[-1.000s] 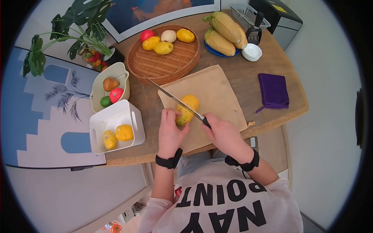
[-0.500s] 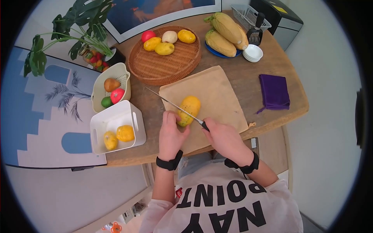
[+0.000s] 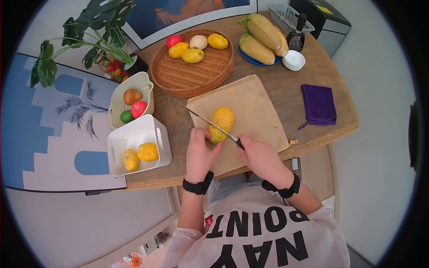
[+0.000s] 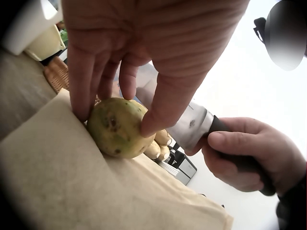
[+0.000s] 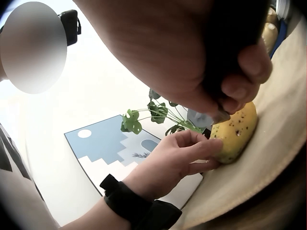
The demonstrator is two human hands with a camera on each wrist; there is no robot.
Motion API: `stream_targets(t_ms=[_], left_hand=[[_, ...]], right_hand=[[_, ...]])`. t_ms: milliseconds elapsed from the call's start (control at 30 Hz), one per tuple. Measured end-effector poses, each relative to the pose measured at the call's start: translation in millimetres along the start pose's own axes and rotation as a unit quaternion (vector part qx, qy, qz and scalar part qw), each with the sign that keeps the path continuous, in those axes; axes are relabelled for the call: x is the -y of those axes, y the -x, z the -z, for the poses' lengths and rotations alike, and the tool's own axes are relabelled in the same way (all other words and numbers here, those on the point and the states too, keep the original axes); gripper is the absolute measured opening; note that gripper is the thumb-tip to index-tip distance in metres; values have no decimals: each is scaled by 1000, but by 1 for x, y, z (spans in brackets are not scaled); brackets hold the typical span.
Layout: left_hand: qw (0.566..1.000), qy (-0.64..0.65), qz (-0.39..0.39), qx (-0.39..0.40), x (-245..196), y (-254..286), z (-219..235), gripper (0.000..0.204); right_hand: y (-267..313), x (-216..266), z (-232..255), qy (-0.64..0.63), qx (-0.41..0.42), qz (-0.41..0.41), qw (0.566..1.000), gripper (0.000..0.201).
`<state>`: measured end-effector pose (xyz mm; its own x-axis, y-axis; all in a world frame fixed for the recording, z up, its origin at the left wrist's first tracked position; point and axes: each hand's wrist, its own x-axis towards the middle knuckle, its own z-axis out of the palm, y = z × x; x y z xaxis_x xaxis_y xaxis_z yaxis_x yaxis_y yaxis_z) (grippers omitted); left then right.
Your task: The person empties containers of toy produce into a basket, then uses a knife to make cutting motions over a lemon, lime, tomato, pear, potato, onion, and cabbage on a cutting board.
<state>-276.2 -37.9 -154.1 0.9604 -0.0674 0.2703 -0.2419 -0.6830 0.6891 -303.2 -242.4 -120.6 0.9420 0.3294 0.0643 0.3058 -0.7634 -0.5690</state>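
Observation:
A yellow papaya (image 3: 222, 119) with dark specks and a greenish near end lies on the tan cloth (image 3: 257, 107). My left hand (image 3: 201, 154) grips its near end, with the thumb on one side and the fingers on the other, as the left wrist view shows. My right hand (image 3: 263, 161) holds a long kitchen knife (image 3: 201, 116) by its black handle (image 4: 244, 165). The blade crosses over the papaya (image 5: 237, 132) slantwise, and its tip points to the far left. In the right wrist view my right hand hides most of the blade.
On the left stand a white bin (image 3: 117, 149) with two yellow fruits and a cream colander (image 3: 117, 96) with several fruits. Behind the cloth lies a round wicker tray (image 3: 178, 73). Corn cobs (image 3: 261, 33), white bowls (image 3: 293, 59) and a purple pouch (image 3: 319, 105) stand farther right.
The whole head view has shifted slightly to the right. Both hands keep their hold, and the knife stays across the papaya with little visible movement.

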Motion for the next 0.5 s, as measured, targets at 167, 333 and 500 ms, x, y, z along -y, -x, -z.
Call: stream_targets(t_ms=[167, 333, 500], left_hand=[[1000, 12, -12, 0, -1, 0, -1, 37], [1000, 1, -4, 3, 0, -2, -1, 37], [1000, 8, -1, -1, -1, 0, -3, 36]], right_hand=[[2, 2, 4, -6, -23, 8, 1000, 20], [0, -2, 0, -5, -11, -18, 1000, 21], [3, -4, -4, -15, -38, -1, 999, 21]])
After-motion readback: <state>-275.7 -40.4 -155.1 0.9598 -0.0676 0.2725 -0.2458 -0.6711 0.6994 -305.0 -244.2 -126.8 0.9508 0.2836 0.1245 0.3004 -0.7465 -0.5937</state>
